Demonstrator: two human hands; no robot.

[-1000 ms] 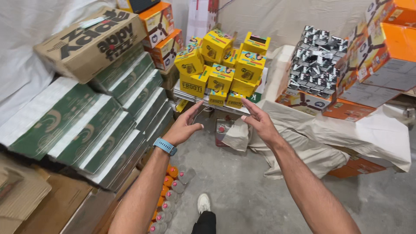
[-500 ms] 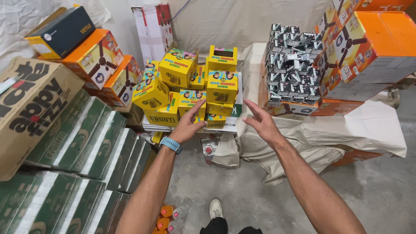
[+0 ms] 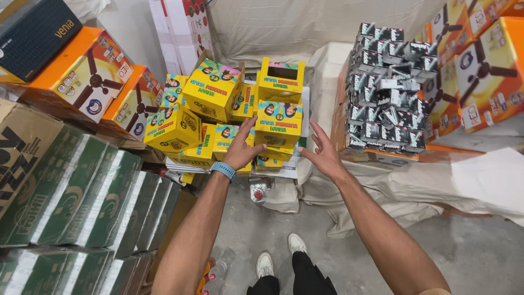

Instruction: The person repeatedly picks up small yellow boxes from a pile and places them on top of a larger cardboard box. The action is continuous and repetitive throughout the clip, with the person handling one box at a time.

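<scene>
My left hand [image 3: 240, 150] lies open, fingers spread, against the left side of a yellow carton [image 3: 278, 123] in the middle of the yellow carton pile [image 3: 218, 117]; the grip has not closed on it. My right hand [image 3: 322, 155] is open too, just right of that carton and not touching it. Left of the pile stand orange fan boxes [image 3: 93, 90] above green-and-white cases [image 3: 93, 196]. To the right a stack of small black-and-white boxes [image 3: 385, 90] sits on cream cloth [image 3: 469, 180]. Since half a second ago both hands have moved closer to the pile.
</scene>
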